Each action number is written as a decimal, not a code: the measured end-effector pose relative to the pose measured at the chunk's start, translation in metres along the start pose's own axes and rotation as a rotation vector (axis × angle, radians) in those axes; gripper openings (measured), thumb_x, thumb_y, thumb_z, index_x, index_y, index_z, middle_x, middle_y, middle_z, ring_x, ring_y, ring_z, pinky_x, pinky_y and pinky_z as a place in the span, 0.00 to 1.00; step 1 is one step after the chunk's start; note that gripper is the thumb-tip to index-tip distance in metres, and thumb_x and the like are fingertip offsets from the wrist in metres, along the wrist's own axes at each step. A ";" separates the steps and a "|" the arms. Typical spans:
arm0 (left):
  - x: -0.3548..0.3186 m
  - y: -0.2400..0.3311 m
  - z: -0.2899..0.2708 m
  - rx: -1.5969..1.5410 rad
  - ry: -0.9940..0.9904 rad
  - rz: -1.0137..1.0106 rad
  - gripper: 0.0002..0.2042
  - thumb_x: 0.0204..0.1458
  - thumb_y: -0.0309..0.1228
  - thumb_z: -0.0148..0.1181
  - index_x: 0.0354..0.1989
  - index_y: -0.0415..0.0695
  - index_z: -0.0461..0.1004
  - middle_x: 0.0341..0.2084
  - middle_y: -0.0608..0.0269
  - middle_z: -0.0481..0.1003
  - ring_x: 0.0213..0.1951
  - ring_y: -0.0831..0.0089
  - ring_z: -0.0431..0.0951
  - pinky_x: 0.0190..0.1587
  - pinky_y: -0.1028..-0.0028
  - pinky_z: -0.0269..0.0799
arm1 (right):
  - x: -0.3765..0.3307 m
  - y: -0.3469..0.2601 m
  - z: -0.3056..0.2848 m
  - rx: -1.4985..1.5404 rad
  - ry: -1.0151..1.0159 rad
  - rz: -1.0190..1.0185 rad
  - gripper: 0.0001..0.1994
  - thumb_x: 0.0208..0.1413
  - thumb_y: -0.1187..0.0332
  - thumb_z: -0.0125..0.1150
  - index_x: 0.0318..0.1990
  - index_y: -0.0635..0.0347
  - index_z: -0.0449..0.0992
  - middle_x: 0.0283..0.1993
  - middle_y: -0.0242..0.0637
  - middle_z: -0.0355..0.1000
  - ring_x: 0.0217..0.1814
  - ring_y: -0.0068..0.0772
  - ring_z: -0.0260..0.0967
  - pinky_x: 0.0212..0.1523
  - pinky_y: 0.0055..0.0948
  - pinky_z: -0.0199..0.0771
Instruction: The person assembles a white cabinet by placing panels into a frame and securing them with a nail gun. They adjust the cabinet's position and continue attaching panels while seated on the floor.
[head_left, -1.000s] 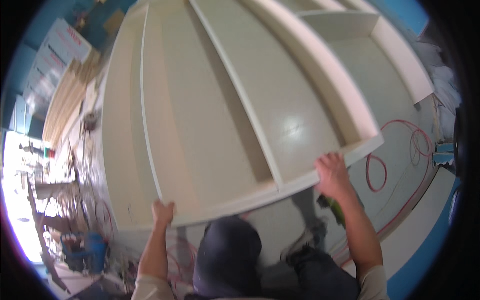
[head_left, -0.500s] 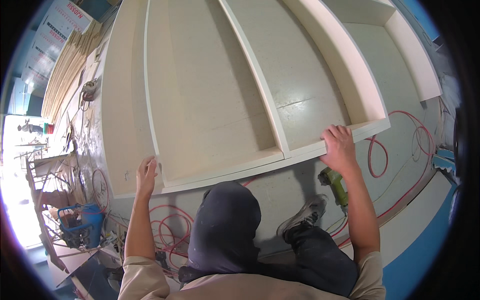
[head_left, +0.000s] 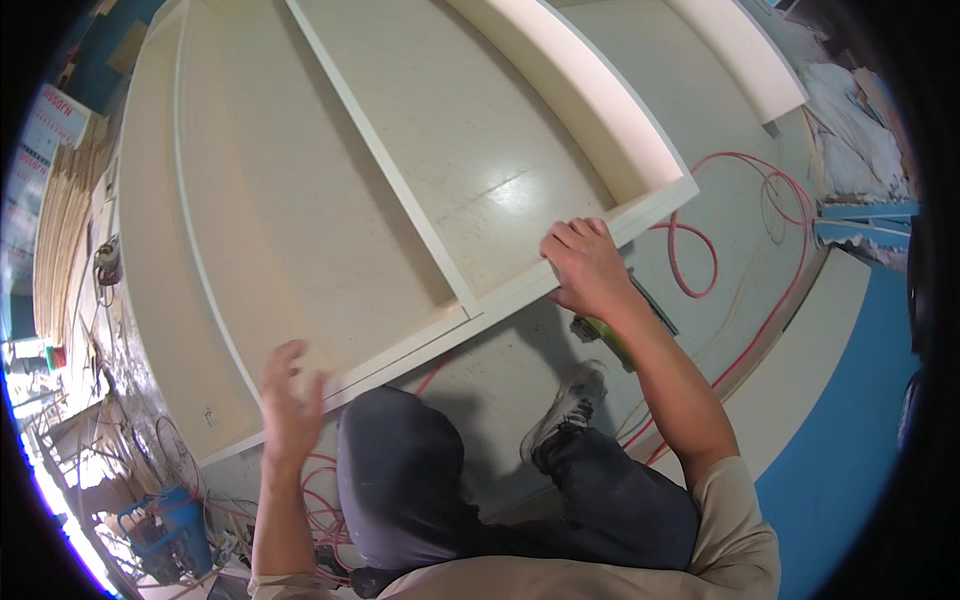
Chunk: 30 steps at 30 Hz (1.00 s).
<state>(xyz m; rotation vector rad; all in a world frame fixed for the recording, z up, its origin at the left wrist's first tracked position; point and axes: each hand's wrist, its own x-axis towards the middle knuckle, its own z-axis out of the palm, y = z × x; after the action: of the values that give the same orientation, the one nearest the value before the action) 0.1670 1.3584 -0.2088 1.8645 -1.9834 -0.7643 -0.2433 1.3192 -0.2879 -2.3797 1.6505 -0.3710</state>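
Gripping the near edge of a large cream-white cabinet frame (head_left: 330, 190) with the right hand (head_left: 588, 265), fingers curled over the top of the rail and thumb tucked beneath, closed firmly on the board. Hovering just off the same near edge further along, the left hand (head_left: 290, 400), fingers spread and loosely open, blurred, holding nothing; cannot tell whether a fingertip grazes the rail. Lying flat and filling most of the upper view, the frame, with a thin divider running lengthways down its middle, a pale back panel inside, and a deeper side wall along its right flank. Resting on a pale floor (head_left: 740, 180), with a second cream board (head_left: 745, 60) lying apart to the upper right. Looping across the floor to the right of the frame, a red hose (head_left: 700, 255), more red coils showing near the left forearm. Lying just below the right wrist, a green power tool (head_left: 610, 335), partly hidden by the arm. Kneeling close against the frame, a dark-trousered knee (head_left: 400, 470) between the two arms, a grey shoe (head_left: 565, 405) planted on the floor beside it. Stacked along the far left rim, pale timber boards (head_left: 60, 230), and low at the left a blue bucket (head_left: 165, 520) among tangled cables.
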 end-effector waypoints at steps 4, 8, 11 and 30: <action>0.039 0.071 0.067 0.294 -0.502 0.235 0.23 0.51 0.38 0.64 0.52 0.39 0.71 0.46 0.45 0.75 0.52 0.50 0.74 0.51 0.56 0.72 | 0.002 -0.002 0.005 0.002 -0.020 0.008 0.19 0.28 0.70 0.74 0.33 0.57 0.72 0.38 0.35 0.68 0.45 0.39 0.67 0.52 0.37 0.62; 0.070 0.095 0.107 0.403 -0.702 0.155 0.23 0.49 0.38 0.66 0.51 0.37 0.71 0.40 0.46 0.77 0.46 0.49 0.77 0.49 0.56 0.72 | -0.002 0.001 0.011 -0.032 -0.009 0.024 0.17 0.29 0.72 0.71 0.32 0.57 0.72 0.37 0.35 0.68 0.45 0.39 0.68 0.53 0.37 0.62; 0.072 0.091 0.114 0.401 -0.663 0.213 0.26 0.47 0.37 0.68 0.53 0.38 0.69 0.35 0.44 0.78 0.41 0.47 0.78 0.47 0.55 0.73 | -0.005 0.005 0.009 -0.022 0.007 0.025 0.16 0.30 0.74 0.69 0.31 0.57 0.72 0.37 0.35 0.68 0.45 0.39 0.68 0.53 0.37 0.62; 0.070 0.075 0.132 0.261 -0.499 0.322 0.43 0.38 0.31 0.74 0.65 0.46 0.56 0.43 0.46 0.71 0.40 0.50 0.78 0.42 0.57 0.75 | -0.052 -0.004 -0.041 0.283 0.294 0.144 0.26 0.40 0.68 0.73 0.50 0.60 0.72 0.46 0.39 0.71 0.54 0.44 0.67 0.57 0.45 0.65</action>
<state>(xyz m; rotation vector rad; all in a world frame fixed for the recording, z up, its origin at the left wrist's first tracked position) 0.0237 1.3122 -0.2813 1.5146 -2.7247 -0.9787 -0.2705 1.3675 -0.2523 -2.0608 1.7392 -0.8984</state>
